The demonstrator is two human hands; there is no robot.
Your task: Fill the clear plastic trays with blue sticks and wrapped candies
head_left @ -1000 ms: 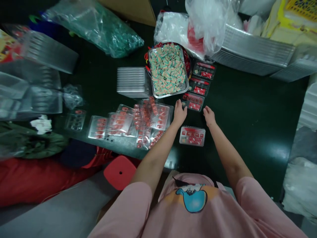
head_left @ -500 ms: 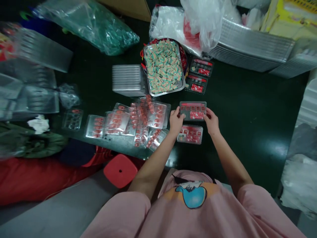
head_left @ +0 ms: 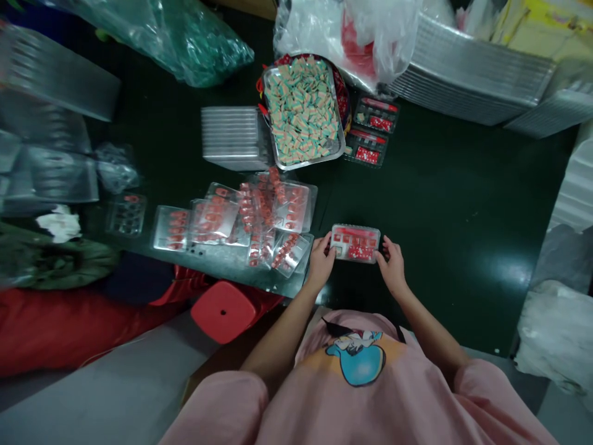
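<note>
A clear plastic case (head_left: 356, 243) with red pieces and a red-and-white dotted packet lies in front of me on the dark green table (head_left: 435, 204). My left hand (head_left: 321, 261) touches its left end, thumb and fingers at the corner. At the right end is my right hand (head_left: 391, 266), thumb at the lower corner and fingers slightly apart beside the edge. Left of my hands, several clear packs of red nail-shaped pieces (head_left: 291, 207) lie overlapping. Two open cases (head_left: 367, 148) with red items sit beyond, beside a metal tray (head_left: 303, 165) of small pale-and-green pieces.
Stacked clear trays (head_left: 234, 136) stand left of the metal tray. Long stacks of plastic trays (head_left: 477, 68) and white plastic bags (head_left: 384, 37) line the back. A green bag (head_left: 199, 49) lies at the back left. A red stool (head_left: 223, 312) is below the table edge.
Both hands have moved nearer to me. Where two cases lay one above the other, one case now shows between my hands. The view has shifted slightly.
</note>
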